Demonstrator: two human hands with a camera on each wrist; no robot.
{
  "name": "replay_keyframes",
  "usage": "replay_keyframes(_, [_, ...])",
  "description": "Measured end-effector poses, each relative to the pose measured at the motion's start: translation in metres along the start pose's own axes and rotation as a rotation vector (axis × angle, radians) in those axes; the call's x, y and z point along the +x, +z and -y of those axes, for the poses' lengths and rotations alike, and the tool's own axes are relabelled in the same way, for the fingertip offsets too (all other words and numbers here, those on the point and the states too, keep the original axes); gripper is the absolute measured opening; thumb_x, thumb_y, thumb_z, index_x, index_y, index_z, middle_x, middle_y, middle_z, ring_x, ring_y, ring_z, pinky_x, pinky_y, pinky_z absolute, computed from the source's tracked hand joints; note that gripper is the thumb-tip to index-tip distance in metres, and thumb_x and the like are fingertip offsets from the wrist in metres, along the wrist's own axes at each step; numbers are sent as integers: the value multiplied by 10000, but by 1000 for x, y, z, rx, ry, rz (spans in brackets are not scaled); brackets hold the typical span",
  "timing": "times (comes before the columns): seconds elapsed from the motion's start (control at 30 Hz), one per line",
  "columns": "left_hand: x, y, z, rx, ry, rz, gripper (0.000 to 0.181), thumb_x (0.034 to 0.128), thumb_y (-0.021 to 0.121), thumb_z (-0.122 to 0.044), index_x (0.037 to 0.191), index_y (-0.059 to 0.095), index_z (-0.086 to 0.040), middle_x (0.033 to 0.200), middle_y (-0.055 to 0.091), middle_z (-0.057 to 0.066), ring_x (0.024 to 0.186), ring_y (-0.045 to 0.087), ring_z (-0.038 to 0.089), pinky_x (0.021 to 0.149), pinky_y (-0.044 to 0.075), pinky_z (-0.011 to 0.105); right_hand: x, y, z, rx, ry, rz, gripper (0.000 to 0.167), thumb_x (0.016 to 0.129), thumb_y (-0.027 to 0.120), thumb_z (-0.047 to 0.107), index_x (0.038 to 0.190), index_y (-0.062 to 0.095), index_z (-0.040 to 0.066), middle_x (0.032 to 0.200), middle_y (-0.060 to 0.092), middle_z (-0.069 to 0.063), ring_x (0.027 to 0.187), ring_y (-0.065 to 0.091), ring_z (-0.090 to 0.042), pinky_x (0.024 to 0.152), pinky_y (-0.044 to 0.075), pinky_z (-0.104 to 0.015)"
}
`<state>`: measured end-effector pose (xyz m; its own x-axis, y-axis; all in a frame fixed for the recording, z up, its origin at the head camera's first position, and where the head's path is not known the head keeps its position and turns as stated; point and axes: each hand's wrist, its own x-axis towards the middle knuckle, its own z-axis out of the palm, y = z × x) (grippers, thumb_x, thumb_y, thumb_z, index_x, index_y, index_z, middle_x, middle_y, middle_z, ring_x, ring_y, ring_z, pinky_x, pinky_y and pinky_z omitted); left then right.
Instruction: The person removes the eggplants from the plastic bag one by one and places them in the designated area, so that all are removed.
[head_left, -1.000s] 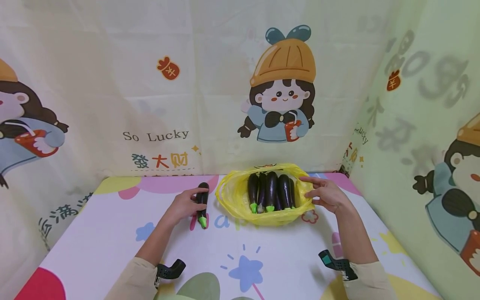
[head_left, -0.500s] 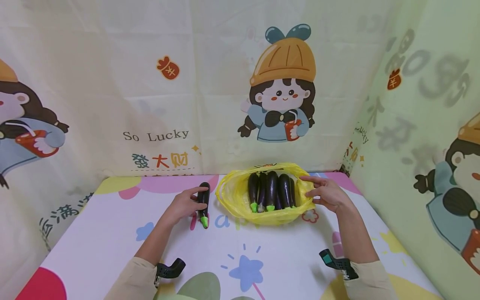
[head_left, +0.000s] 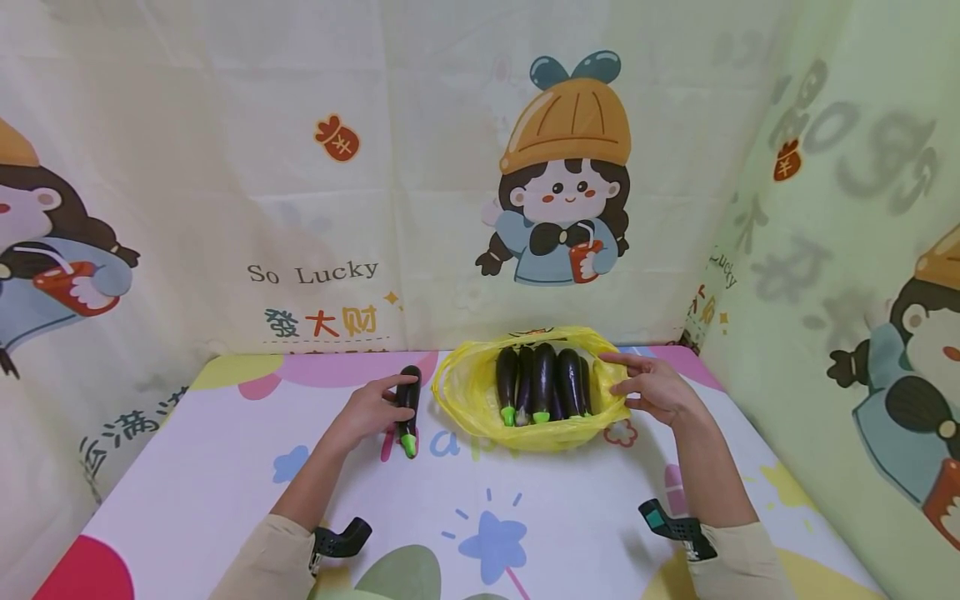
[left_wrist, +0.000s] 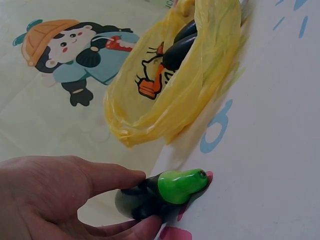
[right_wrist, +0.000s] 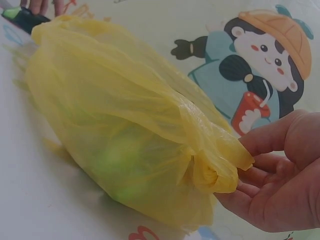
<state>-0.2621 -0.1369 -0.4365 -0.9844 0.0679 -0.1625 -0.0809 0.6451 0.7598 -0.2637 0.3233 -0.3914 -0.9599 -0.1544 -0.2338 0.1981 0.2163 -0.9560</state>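
Note:
My left hand (head_left: 367,411) holds a dark purple eggplant (head_left: 409,395) with a bright green stem end, left of the yellow plastic bag (head_left: 467,392). In the left wrist view, the thumb lies on one side of this eggplant and other fingers on the opposite side. The bag lies with its mouth wide, and several eggplants (head_left: 543,382) sit side by side inside, green ends toward me. My right hand (head_left: 660,393) pinches the bag's right rim. From the right wrist, the bunched edge of the bag (right_wrist: 215,170) shows between thumb and fingers, while the eggplants inside are veiled by plastic.
The table (head_left: 585,508) wears a white cover with colourful prints. Behind it hangs a cream cloth (head_left: 435,167) with cartoon figures, and another cloth (head_left: 795,317) closes off the right side. Black cameras (head_left: 341,538) sit on both wrists.

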Motion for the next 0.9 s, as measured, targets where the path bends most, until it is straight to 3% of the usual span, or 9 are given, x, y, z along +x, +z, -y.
replay_keyframes(0.37, [-3, 0, -2, -4, 6, 8, 603, 928, 762, -171, 1498, 570, -210, 1289, 612, 244, 884, 661, 261, 723, 596, 326, 1, 1, 0, -18, 4, 2, 652, 959, 661, -4, 1571, 448, 69, 1680, 275, -195, 1163, 570, -203, 908, 592, -314])
replay_keyframes(0.63, [-2, 0, -1, -4, -3, 5, 604, 926, 764, -183, 1498, 571, -224, 1283, 606, 234, 846, 654, 249, 704, 584, 324, 0, 1, 0, -24, -3, 4, 639, 968, 649, -3, 1571, 443, 56, 1624, 344, -173, 1146, 580, -197, 901, 596, -314])
replay_keyframes(0.9, [-2, -2, -3, 6, -7, 4, 600, 921, 776, -215, 1488, 583, -256, 1376, 571, 261, 935, 651, 298, 716, 576, 344, 1, 1, 0, -19, -5, 2, 644, 963, 651, -14, 1569, 444, 49, 1627, 358, -173, 1132, 590, -179, 900, 597, -315])
